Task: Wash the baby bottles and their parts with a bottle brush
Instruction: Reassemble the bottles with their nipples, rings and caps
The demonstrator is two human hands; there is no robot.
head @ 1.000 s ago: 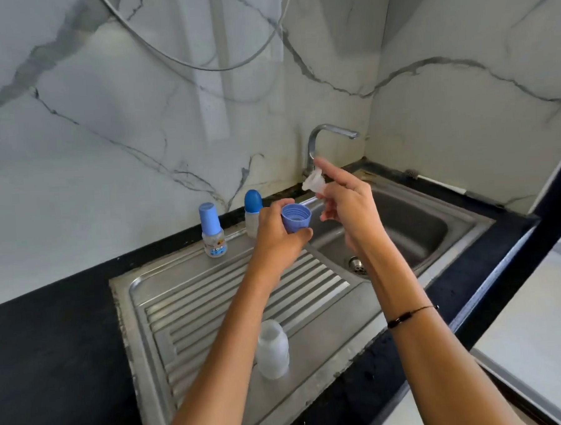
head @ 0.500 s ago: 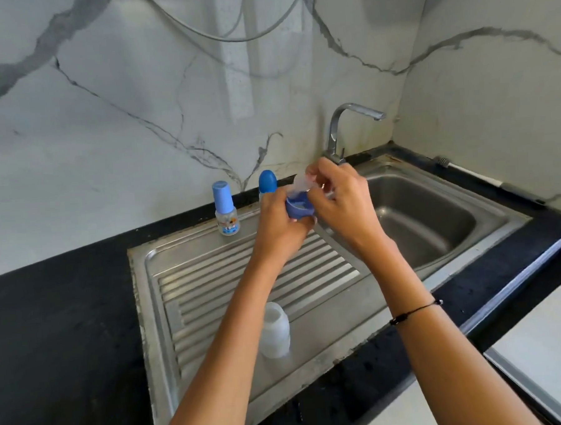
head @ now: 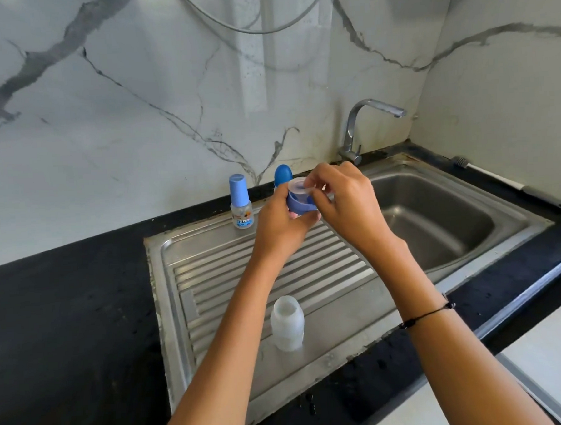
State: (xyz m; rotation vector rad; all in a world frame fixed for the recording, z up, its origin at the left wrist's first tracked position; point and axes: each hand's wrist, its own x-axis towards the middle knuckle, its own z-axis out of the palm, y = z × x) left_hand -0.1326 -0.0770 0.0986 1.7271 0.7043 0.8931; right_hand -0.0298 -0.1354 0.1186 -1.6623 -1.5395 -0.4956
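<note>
Standing over the steel sink, a person works with both hands raised near the centre of the frame, just above the ribbed draining board (head: 275, 271). The left hand (head: 278, 225) is curled round a blue plastic screw ring (head: 300, 204) from a baby bottle, gripping it from below and from the left. The right hand (head: 350, 199) meets it from the right, its fingertips pinching the rim of a clear silicone teat (head: 299, 187) that sits at the top of the ring; how far in it is seated I cannot tell.

Lower in the frame, on the flat front part of the drainer, a cloudy white plastic bottle body (head: 287, 325) stands upright with its mouth open; whether anything is in it is not clear. At the back edge of the drainer, left of the hands, a small clear baby bottle with a tall light-blue cap (head: 240, 203) stands upright, its cap on. Just to its right, partly hidden behind the left hand, is a second bottle with a rounded dark-blue cap (head: 282, 174).

The stainless sink basin (head: 435, 223) lies to the right of the hands, and I cannot make out any water in it. A chrome tap (head: 365, 123) rises behind it. On the black stone bench (head: 67, 321) at the far right, against the marble wall, lies a long-handled bottle brush with a grey tip (head: 505, 184), well apart from both hands.
</note>
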